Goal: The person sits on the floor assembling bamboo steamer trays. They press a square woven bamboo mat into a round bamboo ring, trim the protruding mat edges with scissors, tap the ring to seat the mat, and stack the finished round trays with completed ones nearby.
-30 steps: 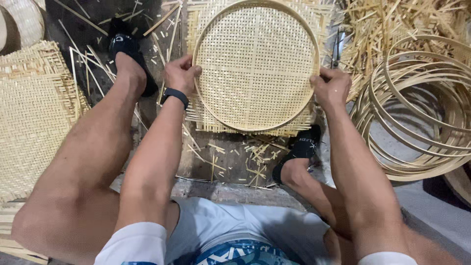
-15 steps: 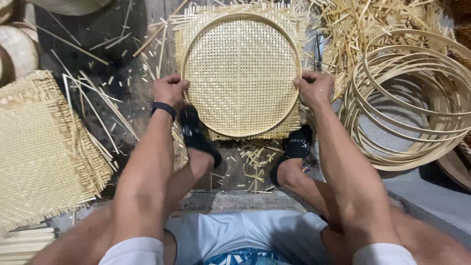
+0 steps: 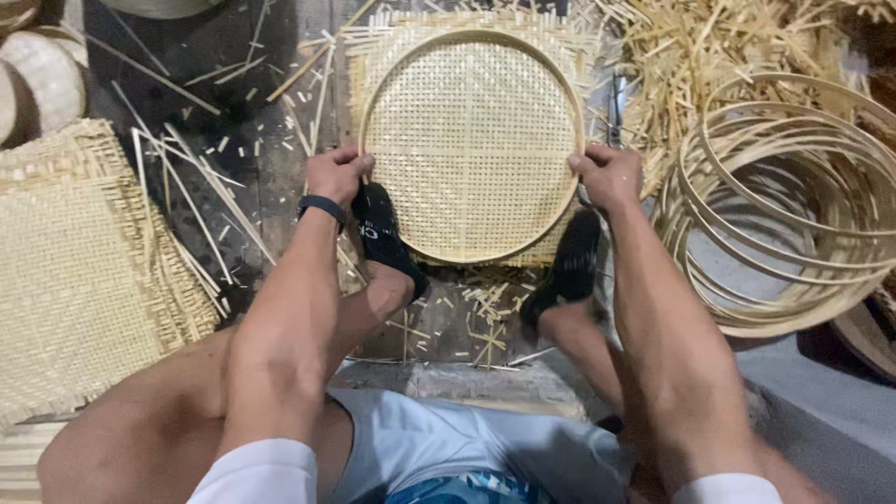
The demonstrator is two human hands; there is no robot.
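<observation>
A round woven bamboo tray [image 3: 471, 140] with a hoop rim lies on the floor in front of me, over a square woven mat whose loose ends stick out around it. My left hand [image 3: 336, 175], with a dark band on the wrist, grips the rim on the tray's left side. My right hand [image 3: 607, 175] grips the rim on the right side. Both my feet in black socks [image 3: 387, 238] [image 3: 565, 266] press on the tray's near edge.
A flat woven mat [image 3: 75, 280] lies at the left. A stack of bamboo hoops [image 3: 793, 205] sits at the right, with a heap of bamboo strips [image 3: 691, 47] behind it. Loose splints litter the dark floor [image 3: 215, 121]. Round woven pieces [image 3: 42, 79] rest at the far left.
My left foot has swung from far left onto the tray's near-left edge. Both hands kept their hold on the rim, and the view shifted slightly.
</observation>
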